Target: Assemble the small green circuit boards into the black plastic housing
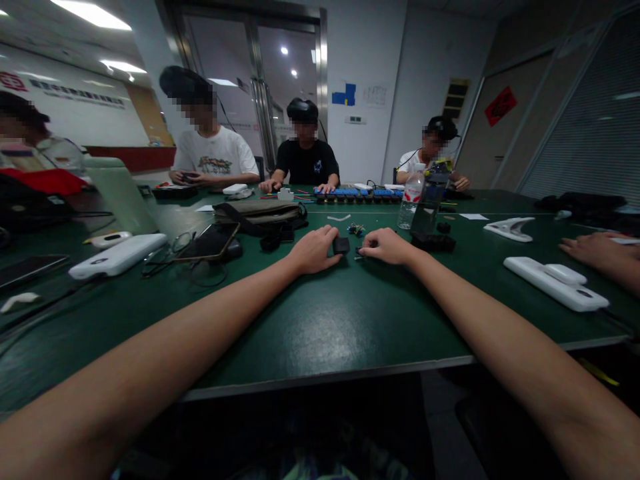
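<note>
Above the green table, my left hand [314,251] has its thumb and fingers closed around a small black box [341,245]. Just to the right, my right hand [389,247] pinches a small dark part [359,252] with thin metal legs; its exact kind is too small to make out. The two hands are close together, a small gap between the box and the part. Beyond them lies a little heap of small components [356,229] with coloured bits. Small black open boxes [271,242] stand left of my left hand.
A water bottle [411,200] and a dark tall bottle [429,203] stand behind my right hand. Left are a grey bag [267,215], a phone [210,241], glasses [183,243] and a white power bank [119,255]. A white device [553,283] lies right. Several people sit around.
</note>
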Available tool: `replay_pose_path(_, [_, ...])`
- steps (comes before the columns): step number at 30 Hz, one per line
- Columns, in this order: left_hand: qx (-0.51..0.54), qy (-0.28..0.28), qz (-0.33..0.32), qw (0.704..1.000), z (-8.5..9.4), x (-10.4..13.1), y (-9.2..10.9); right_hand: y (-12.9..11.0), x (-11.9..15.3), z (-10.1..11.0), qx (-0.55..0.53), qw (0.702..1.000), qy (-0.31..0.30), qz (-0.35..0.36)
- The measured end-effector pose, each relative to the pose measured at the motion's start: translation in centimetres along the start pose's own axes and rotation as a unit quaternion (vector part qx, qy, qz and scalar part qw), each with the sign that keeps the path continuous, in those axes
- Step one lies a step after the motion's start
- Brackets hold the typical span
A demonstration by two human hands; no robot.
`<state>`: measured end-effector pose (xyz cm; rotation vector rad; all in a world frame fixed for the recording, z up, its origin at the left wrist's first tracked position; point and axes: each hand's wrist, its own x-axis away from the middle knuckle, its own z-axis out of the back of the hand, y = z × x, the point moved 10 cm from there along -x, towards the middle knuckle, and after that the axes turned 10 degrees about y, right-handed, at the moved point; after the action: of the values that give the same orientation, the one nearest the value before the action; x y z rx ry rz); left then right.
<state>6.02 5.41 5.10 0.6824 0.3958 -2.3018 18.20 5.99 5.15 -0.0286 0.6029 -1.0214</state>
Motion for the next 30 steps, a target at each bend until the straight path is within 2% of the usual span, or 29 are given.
replay_pose_path(8, [0.017,-0.009,0.012,1.000,-0.4,0.0,-0.4,0.3,0.1,-0.1,0.002,1.000,-0.008,-0.018])
replay_pose_path(19, [-0.005,-0.001,-0.005,1.000,-0.2,0.0,-0.2,0.0,0.1,0.1,-0.007,1.000,0.000,-0.010])
replay_pose_path(24, [0.010,-0.002,-0.002,1.000,-0.2,0.0,-0.2,0.0,0.0,0.4,-0.018,1.000,0.015,-0.011])
replay_pose_path(30, [0.013,0.000,-0.006,1.000,-0.2,0.0,0.0,0.1,-0.1,1.2,-0.038,0.997,0.066,-0.002])
